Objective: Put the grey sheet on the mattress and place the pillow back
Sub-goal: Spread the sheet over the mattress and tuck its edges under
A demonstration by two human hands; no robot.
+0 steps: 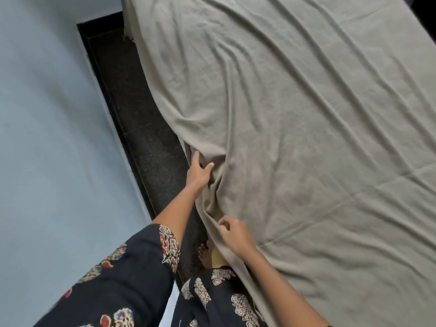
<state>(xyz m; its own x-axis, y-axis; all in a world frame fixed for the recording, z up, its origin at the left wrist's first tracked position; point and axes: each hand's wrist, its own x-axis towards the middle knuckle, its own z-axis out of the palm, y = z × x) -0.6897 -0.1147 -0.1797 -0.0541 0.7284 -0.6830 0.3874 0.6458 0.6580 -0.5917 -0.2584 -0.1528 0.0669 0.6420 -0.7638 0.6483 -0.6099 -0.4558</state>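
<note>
**straightening the sheet's side edge**

the grey sheet (pixel 295 138) lies spread and wrinkled over the mattress, which is hidden beneath it. its long axis seems to run from 11 to 5 o'clock, along the near edge. the left hand (pixel 199 169) grips a fold of that edge. the right hand (pixel 236 233), at 5 o'clock from the left, has its fingers curled at a ridge; i cannot tell whether they pinch it. the next move is likely to pull the sheet taut and smooth it. the pillow is out of view.
</note>
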